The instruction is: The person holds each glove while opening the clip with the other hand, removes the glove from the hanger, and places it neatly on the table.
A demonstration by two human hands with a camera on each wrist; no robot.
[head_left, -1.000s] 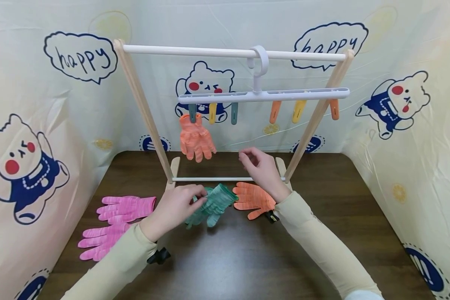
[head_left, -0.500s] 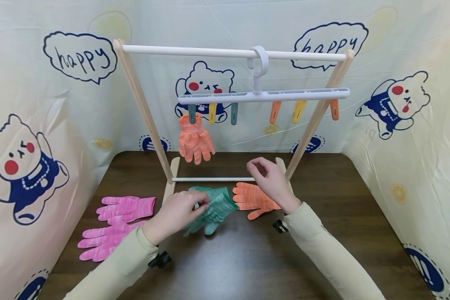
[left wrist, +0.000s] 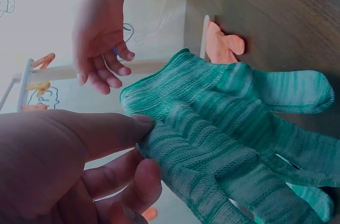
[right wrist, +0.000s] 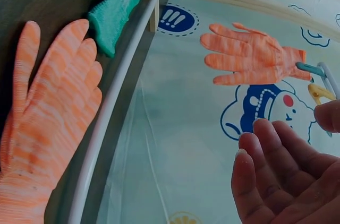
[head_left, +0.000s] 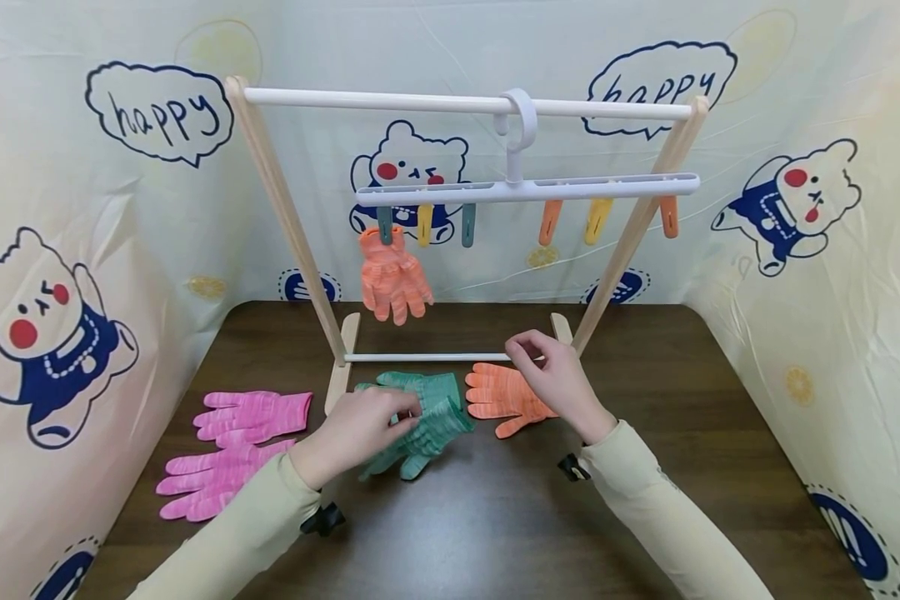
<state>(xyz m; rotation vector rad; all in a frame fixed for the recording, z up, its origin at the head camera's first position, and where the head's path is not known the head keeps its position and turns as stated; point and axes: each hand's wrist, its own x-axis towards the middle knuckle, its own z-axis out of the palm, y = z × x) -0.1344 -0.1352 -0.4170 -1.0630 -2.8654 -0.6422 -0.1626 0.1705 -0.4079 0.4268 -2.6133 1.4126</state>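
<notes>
My left hand (head_left: 360, 433) pinches a green striped knit glove (left wrist: 212, 123) between thumb and fingers, and its cuff points right in the head view. Behind it a second green glove (head_left: 431, 385) lies on the table, partly covered. My right hand (head_left: 558, 383) holds nothing; its fingers are loosely bent above an orange glove (head_left: 498, 396) on the table. Another orange glove (head_left: 395, 279) hangs from a dark green clothespin (head_left: 385, 225) on the white hanger (head_left: 525, 192). In the right wrist view, the hanging glove (right wrist: 249, 57) is beyond my fingers.
Two pink gloves (head_left: 255, 417) lie at the left of the table. The hanger hooks over the white top rod (head_left: 420, 104) of a wooden stand. Along it hang several more clothespins, yellow (head_left: 598, 221), orange (head_left: 551, 223) and green (head_left: 468, 227). A lower rod (head_left: 427, 357) runs behind the gloves.
My right hand has moved right and down, towards me. The left hand has shifted slightly right and lower with the green glove, so more of the second green glove shows.
</notes>
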